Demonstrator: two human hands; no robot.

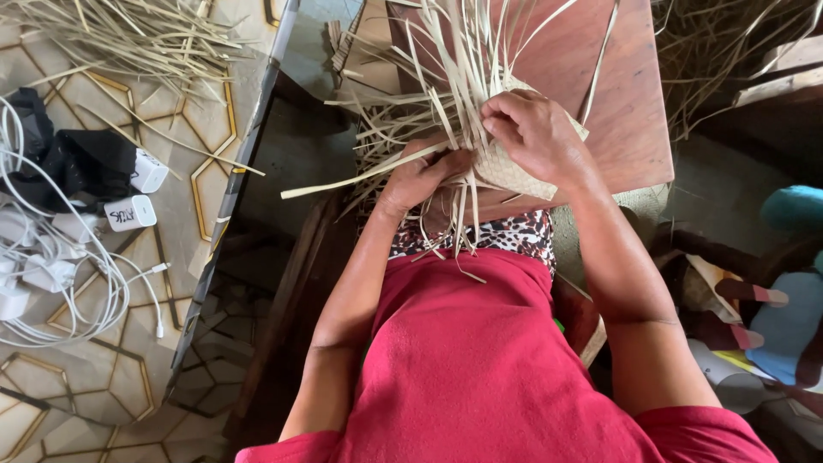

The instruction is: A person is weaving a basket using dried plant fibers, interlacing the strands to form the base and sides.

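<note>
1. Red shirt fills the bottom of the view; a spotted cloth shows at its top edge.
2. Left hand: curled shut around a bundle of pale strips, thumb pressed on them. One strip runs out to the left, loose ends hang below the hand.
3. Right hand: fingers bent down over the woven piece, gripping its top edge where loose strips rise; palm not in view.
4. Woven piece: small pale plaited mat, held between both hands, just above the near edge of the counter. Unwoven strips fan up and away from it over the counter.
5. Counter: reddish-brown wood, bare on its right part.
6. Left, on the patterned floor: white cables in loops, white chargers, a black cloth.
7. Right, low: blue and striped objects, too unclear to identify.
8. Far left top: loose pile of dry strips on the floor. Far right top: more strips, in shadow.
</note>
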